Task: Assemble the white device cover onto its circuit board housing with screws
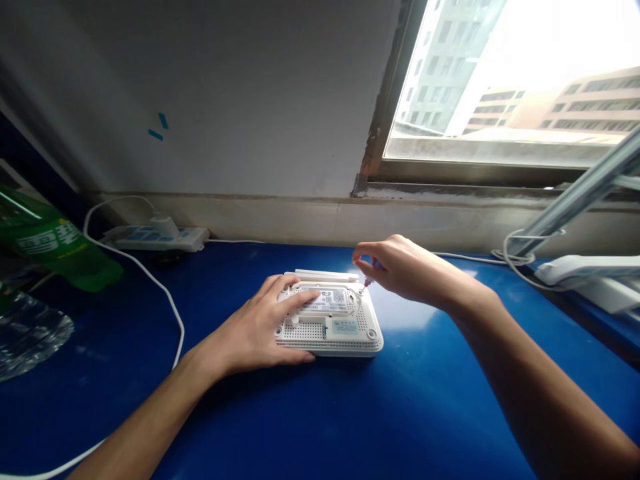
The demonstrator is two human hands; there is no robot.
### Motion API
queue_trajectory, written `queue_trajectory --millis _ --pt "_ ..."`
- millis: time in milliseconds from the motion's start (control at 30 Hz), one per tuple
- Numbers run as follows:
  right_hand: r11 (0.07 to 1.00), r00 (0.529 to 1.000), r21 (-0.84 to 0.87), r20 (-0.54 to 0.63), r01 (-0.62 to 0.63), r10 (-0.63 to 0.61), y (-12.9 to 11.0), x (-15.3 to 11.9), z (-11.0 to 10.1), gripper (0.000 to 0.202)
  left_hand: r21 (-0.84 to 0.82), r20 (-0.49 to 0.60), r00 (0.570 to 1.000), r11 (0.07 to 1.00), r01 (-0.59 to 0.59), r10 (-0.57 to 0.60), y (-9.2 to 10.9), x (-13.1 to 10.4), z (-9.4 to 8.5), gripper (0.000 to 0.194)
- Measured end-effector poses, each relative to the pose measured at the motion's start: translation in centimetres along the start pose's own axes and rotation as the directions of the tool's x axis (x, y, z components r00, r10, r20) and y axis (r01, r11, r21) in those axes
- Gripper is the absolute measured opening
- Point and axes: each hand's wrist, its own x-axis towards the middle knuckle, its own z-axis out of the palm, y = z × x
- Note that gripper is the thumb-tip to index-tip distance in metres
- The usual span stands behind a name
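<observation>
A white router [345, 325] lies upside down on the blue table, with its labels, vent holes and round corner feet facing up. Across its left side rests my left hand [273, 317], fingers over the top and thumb along the near edge, gripping it. My right hand [395, 267] is closed around a small screwdriver [369, 279], mostly hidden by the fingers. The tool leans, and its tip meets the far right corner of the router, at or beside the round foot there. A folded antenna [325, 275] runs along the router's far edge.
A green bottle [55, 240] and a clear bottle [30, 333] stand at the left. Behind them sits a power strip [155, 237] with a charger, its white cable [173, 307] curving across the table. At the right are a metal post [575, 200] and white equipment [590, 277].
</observation>
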Motion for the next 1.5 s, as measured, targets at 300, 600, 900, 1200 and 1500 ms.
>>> queue_trajectory --millis 300,600,900,1200,1500 --pt "0.995 0.997 0.079 -0.042 0.068 -0.065 -0.6 -0.3 0.1 0.021 -0.026 -0.004 1.000 1.000 -0.001 0.001 -0.1 -0.1 0.0 0.093" --pt "0.976 0.985 0.152 -0.090 0.157 -0.145 0.0 -0.2 1.1 0.053 -0.032 -0.011 1.000 0.999 -0.007 0.007 -0.1 0.0 0.1 0.093" --pt "0.997 0.999 0.083 -0.053 0.004 0.000 -0.9 0.3 1.0 0.024 -0.021 -0.014 1.000 1.000 -0.015 0.015 -0.1 0.0 0.0 0.093" --pt "0.976 0.989 0.167 -0.077 0.140 -0.129 -0.7 -0.2 0.9 0.061 -0.038 -0.028 0.999 0.999 -0.022 0.021 -0.3 -0.1 0.2 0.093" --pt "0.983 0.993 0.161 -0.093 0.082 -0.068 -0.8 0.3 1.4 0.044 -0.010 0.012 1.000 1.000 0.009 -0.009 -0.1 0.0 0.1 0.093"
